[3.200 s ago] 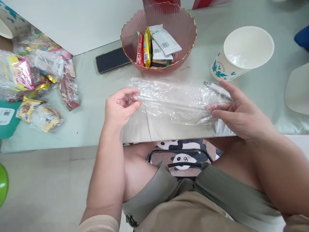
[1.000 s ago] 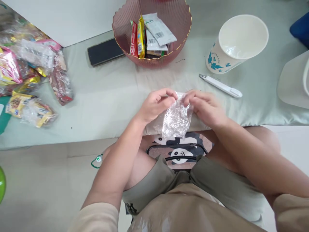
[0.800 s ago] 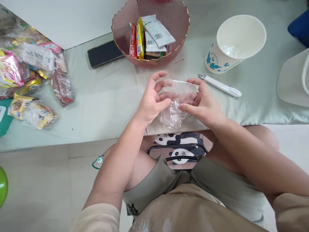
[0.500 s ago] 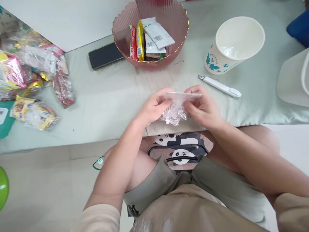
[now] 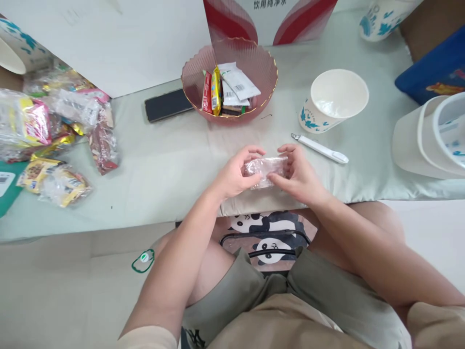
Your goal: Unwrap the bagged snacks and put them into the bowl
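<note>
Gripping one end of a small folded piece of clear, crinkled plastic film [image 5: 267, 166], the left hand [image 5: 241, 170] has its fingers curled behind and its thumb in front, and here is the right hand [image 5: 300, 175] with a matching hold on the other end! The film spans the gap between them, over the front edge of the pale green cloth-covered surface [image 5: 156, 165]; whether it touches the cloth, I cannot tell.

Just beyond the right hand lies a slim white cutter with a grey tip [image 5: 321, 149], slanting across the cloth. Behind that stands a white paper cup with teal leaf prints [image 5: 336, 99], something clear and shiny inside it.

Straight ahead, a translucent pink ribbed bowl with a gold wavy rim [image 5: 266, 92]! In it: a slim red packet [image 5: 207, 92], a slim yellow packet [image 5: 216, 92] right alongside, and flat white packets with barcodes [image 5: 240, 85] leaning to the right. A flat black rectangular phone [image 5: 169, 105] lies at the bowl's left.

Over on the far left, a heap of colourful plastic-wrapped snacks [image 5: 74, 106], with a yellow packet in clear wrap [image 5: 58, 184] lying in front.
</note>
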